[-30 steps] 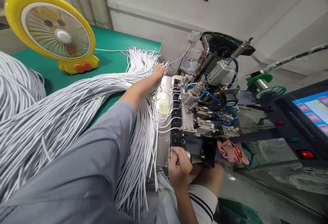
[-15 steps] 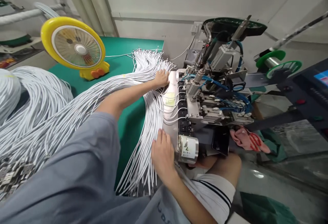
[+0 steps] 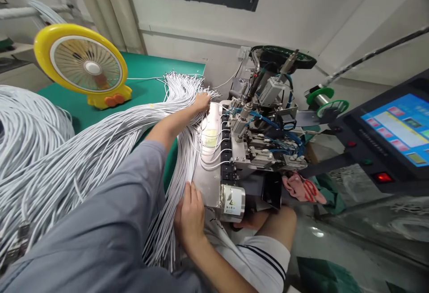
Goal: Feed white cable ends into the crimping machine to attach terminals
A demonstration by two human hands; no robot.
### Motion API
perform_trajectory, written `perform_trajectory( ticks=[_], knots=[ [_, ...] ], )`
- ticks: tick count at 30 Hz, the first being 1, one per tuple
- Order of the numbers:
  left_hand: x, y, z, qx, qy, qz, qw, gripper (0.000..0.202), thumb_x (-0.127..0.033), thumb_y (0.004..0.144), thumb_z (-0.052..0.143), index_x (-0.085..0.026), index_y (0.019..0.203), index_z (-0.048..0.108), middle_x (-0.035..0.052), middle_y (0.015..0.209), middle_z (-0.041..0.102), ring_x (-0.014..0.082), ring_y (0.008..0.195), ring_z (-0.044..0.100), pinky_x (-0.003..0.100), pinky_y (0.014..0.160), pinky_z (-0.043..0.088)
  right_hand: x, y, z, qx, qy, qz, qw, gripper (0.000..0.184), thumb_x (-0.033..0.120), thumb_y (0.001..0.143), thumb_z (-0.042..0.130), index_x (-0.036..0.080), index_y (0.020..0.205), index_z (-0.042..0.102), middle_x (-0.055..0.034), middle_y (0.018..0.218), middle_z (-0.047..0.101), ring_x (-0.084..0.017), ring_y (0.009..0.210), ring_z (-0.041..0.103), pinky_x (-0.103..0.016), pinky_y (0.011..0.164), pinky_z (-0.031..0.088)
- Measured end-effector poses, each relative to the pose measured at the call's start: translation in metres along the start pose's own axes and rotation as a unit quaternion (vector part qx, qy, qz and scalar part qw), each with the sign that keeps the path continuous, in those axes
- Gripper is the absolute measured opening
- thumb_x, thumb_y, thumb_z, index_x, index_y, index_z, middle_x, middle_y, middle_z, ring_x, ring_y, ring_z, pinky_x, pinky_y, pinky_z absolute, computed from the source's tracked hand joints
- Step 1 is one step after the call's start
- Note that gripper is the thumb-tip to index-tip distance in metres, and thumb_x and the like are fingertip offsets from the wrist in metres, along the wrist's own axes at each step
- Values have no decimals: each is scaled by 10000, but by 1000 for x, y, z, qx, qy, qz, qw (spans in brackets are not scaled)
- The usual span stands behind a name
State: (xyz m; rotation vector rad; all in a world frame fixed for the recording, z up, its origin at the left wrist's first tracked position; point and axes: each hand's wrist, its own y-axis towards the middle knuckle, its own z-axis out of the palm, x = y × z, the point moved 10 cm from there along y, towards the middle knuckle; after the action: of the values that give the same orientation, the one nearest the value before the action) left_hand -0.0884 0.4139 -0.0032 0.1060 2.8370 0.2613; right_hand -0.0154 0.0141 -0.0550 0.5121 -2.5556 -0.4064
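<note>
My left hand (image 3: 202, 102) reaches to the far end of a thick bundle of white cables (image 3: 190, 146). Its fingers are curled in at the cable ends beside a metal plate; exactly which cables they grip is hard to see. Nearer my body, my right hand (image 3: 191, 215) lies against the right side of the same bundle, fingers stretched out and touching it by the plate's edge. Several white cables loop across the metal plate (image 3: 208, 174) into the row of black slots (image 3: 227, 155) on a machine (image 3: 254, 136).
A yellow fan (image 3: 91, 67) stands on the green table (image 3: 144, 88). More coiled cables (image 3: 31, 119) lie at the left. A roll of clear tape (image 3: 233, 203) sits at the plate's near corner. The machine's control screen (image 3: 400, 123) is at the right, beyond a wire spool (image 3: 323, 101).
The view has shifted, showing more of the window and the screen. My left hand's fingers have gone from spread to curled. My right hand still rests at the bundle, slightly nearer my body.
</note>
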Motion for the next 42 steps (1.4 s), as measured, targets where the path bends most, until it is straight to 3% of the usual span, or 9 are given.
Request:
perform_trajectory(
  ticks=[4, 10, 16, 21, 26, 29, 35, 38, 42],
  knots=[
    [-2, -12, -18, -59, -75, 45, 994, 294, -349, 919, 507, -176, 1150, 561, 90, 1202, 554, 185, 1034, 565, 401, 896, 493, -6, -4, -2, -38, 28, -7, 999, 465, 81, 841, 372, 51, 1286, 503, -202, 1171, 633, -285, 1094, 585, -456, 883, 523],
    [12, -13, -25, -103, -181, 8, 978, 270, -341, 947, 411, -160, 1076, 564, 80, 1050, 615, 185, 1003, 551, 334, 879, 418, -9, -7, 0, -57, 39, -29, 997, 459, 119, 878, 343, 61, 1309, 490, -203, 1177, 631, -280, 1095, 596, -452, 882, 525],
    [-16, -11, -17, -39, -262, 49, 963, 180, -269, 828, 507, -155, 878, 637, 22, 748, 625, 117, 695, 563, 235, 665, 402, -9, -7, -1, -57, 41, -41, 997, 443, 111, 876, 373, 40, 1295, 496, -214, 1185, 630, -283, 1098, 598, -447, 883, 526],
    [-53, -18, -10, 31, -299, 131, 945, 285, -405, 754, 602, -147, 639, 636, -24, 550, 511, 71, 518, 439, 211, 537, 345, -8, -8, -1, -51, 37, -47, 997, 465, 108, 875, 380, 53, 1329, 461, -210, 1213, 617, -290, 1143, 573, -460, 895, 519],
    [-38, -5, -3, 45, -290, 120, 948, 340, -452, 649, 709, -149, 538, 604, -21, 511, 463, 91, 542, 437, 215, 533, 337, -8, -8, 1, -47, 23, -55, 997, 494, 121, 889, 365, 56, 1379, 390, -216, 1214, 615, -295, 1153, 566, -458, 893, 506],
    [-8, 14, 2, 22, -254, 55, 965, 333, -450, 675, 701, -136, 597, 623, 15, 582, 533, 138, 648, 518, 235, 614, 386, -6, -7, 0, -51, 9, -61, 997, 517, 122, 893, 360, 59, 1406, 340, -218, 1187, 625, -297, 1138, 569, -453, 869, 503],
    [45, 35, 6, -35, -146, -120, 981, 466, -340, 968, 215, -82, 1130, 568, 201, 1092, 605, 268, 1056, 548, 371, 837, 406, -1, -4, -3, -67, -12, -78, 995, 535, 84, 863, 394, 47, 1395, 342, -213, 1147, 635, -296, 1095, 570, -431, 836, 502],
    [30, 35, 9, -22, -89, -101, 991, 449, -284, 950, 249, -64, 1279, 463, 238, 1282, 503, 292, 1196, 455, 432, 938, 365, -2, -4, -1, -54, -10, -71, 996, 507, 88, 865, 387, 45, 1370, 379, -215, 1165, 626, -297, 1112, 563, -441, 852, 497],
    [-14, 16, 15, 24, -11, 32, 999, 593, -316, 873, 423, -42, 1392, 335, 227, 1455, 314, 313, 1357, 239, 476, 1091, 189, -7, -3, 1, -9, 14, -30, 999, 448, 119, 882, 381, 64, 1322, 448, -187, 1212, 617, -277, 1147, 557, -450, 905, 489]
  ],
)
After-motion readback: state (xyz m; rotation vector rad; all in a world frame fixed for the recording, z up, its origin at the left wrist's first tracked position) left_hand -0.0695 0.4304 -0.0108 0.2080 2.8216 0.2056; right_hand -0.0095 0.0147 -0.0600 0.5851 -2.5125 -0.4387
